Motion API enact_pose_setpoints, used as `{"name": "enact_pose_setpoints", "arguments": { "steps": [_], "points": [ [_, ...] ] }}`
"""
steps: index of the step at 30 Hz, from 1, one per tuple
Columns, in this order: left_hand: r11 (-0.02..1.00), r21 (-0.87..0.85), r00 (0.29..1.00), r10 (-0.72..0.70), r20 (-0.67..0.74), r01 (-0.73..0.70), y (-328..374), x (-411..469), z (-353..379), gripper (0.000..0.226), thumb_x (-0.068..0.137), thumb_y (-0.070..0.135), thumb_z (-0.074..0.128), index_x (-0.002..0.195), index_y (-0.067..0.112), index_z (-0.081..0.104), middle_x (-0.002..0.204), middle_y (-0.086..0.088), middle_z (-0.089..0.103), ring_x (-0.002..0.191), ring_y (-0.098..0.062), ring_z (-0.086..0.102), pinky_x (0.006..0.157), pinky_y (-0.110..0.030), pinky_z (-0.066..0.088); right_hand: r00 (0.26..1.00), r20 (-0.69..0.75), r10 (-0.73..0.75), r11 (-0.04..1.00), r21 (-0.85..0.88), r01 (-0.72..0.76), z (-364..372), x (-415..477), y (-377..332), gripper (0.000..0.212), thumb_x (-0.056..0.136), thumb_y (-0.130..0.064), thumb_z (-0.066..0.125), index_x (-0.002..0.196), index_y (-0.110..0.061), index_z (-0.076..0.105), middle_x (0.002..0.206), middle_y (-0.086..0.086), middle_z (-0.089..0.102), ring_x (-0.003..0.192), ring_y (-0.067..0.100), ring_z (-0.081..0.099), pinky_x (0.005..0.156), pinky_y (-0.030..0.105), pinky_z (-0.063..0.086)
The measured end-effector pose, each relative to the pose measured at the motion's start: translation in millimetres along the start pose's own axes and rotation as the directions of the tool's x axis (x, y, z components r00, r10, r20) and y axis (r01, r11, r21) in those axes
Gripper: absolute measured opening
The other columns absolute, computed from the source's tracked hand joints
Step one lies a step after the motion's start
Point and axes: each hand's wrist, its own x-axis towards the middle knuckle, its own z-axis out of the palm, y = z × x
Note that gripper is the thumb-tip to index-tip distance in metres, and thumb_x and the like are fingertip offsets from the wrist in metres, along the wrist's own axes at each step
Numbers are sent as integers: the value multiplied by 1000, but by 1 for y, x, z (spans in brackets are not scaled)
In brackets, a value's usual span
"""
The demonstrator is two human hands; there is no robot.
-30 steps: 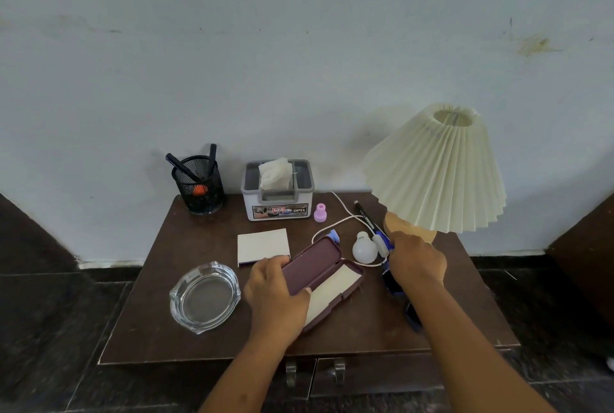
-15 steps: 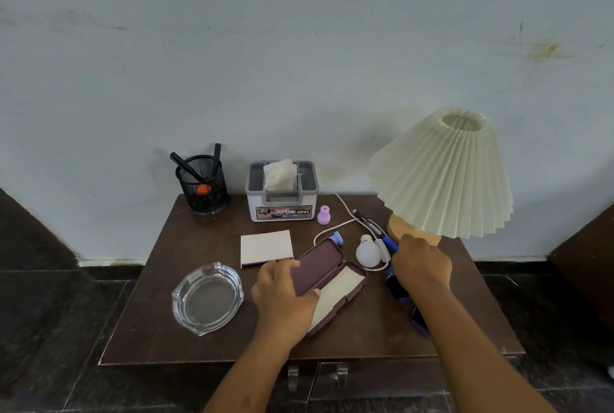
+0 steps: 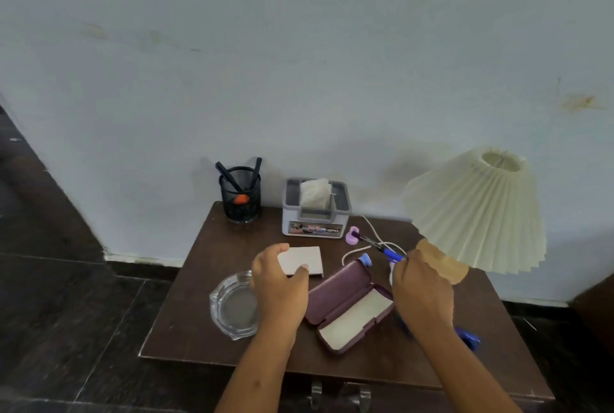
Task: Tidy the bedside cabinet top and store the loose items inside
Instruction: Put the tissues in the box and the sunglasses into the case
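On the brown cabinet top [image 3: 206, 339] lies an open maroon glasses case [image 3: 345, 306] with a pale lining. My left hand [image 3: 279, 289] reaches over a white notepad [image 3: 304, 259], thumb and fingers closing on its left end. My right hand [image 3: 422, 293] holds a blue and black pen [image 3: 378, 248] lifted off the top, its tip pointing back left. A white cable [image 3: 372, 229], a small blue piece [image 3: 364, 259] and a pink piece [image 3: 351, 236] lie near the pen. Something blue [image 3: 466, 336] shows under my right forearm.
A black mesh pen holder [image 3: 240, 200] and a grey tissue box [image 3: 316, 210] stand at the back by the wall. A glass ashtray [image 3: 232, 306] sits front left. A pleated cream lamp [image 3: 478, 213] stands at the right. Drawer handles [image 3: 339, 394] show below the front edge.
My left hand left the glasses case and moved up to the notepad. My right hand picked the pen up off the top. The view shifted left.
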Motion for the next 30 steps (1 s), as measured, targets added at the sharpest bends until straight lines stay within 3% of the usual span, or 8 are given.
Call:
{"name": "enact_pose_setpoints", "arguments": {
  "steps": [4,8,11,15,18,22,27,30],
  "points": [
    [971,-202,974,-162,-160,129,5,11,-19,44,86,16,60,125,31,48,145,4,32,125,-23,44,100,-50,43,994,-92,61,841,541,-2,-10,-3,-45,22,98,-17,36,107,-9,55,76,0,54,64,13,51,59,30,37],
    [864,-456,941,-308,-143,214,9,15,-26,41,87,14,58,125,28,50,145,1,35,124,-24,46,102,-47,42,972,-233,-19,711,680,177,-26,17,-104,20,97,-15,40,105,-17,59,73,-2,61,60,10,54,56,17,37],
    [830,-507,932,-340,-123,235,12,17,-25,40,88,14,57,124,29,50,143,2,37,121,-24,49,100,-46,44,953,-284,-104,676,683,277,-30,50,-153,21,97,-13,40,107,-13,59,79,3,63,64,16,55,57,16,30],
    [795,-546,923,-372,-96,263,9,21,-22,39,88,16,57,123,32,49,142,3,38,120,-20,48,100,-42,44,957,-218,-193,720,631,289,-23,95,-201,25,99,-15,37,113,-10,57,95,12,66,71,20,53,65,26,38],
    [770,-565,911,-405,-73,297,9,25,-22,38,88,17,56,121,34,48,142,6,36,117,-17,48,97,-39,44,937,-168,-306,806,478,349,-8,119,-220,25,98,-13,37,113,-8,56,97,15,66,73,22,51,65,30,38],
    [756,-583,910,-409,-66,297,7,33,-24,36,89,17,56,121,32,49,140,9,34,100,-10,48,74,-22,42,929,-23,-370,864,360,353,13,138,-235,26,96,-7,36,111,-7,57,104,17,64,80,26,53,68,30,37],
    [771,-563,917,-395,-60,296,6,33,-19,35,88,15,55,117,33,49,140,10,33,109,-10,44,101,-39,42,891,40,-453,833,374,407,24,142,-249,39,94,-1,39,132,-8,44,120,17,59,107,32,56,81,33,41],
    [776,-554,920,-390,-46,301,7,32,-19,35,88,16,55,118,33,48,141,10,32,113,-12,44,103,-41,41,863,116,-492,822,389,416,21,136,-246,59,88,8,39,143,-12,32,127,17,55,115,30,52,92,36,42]
  ]
}}
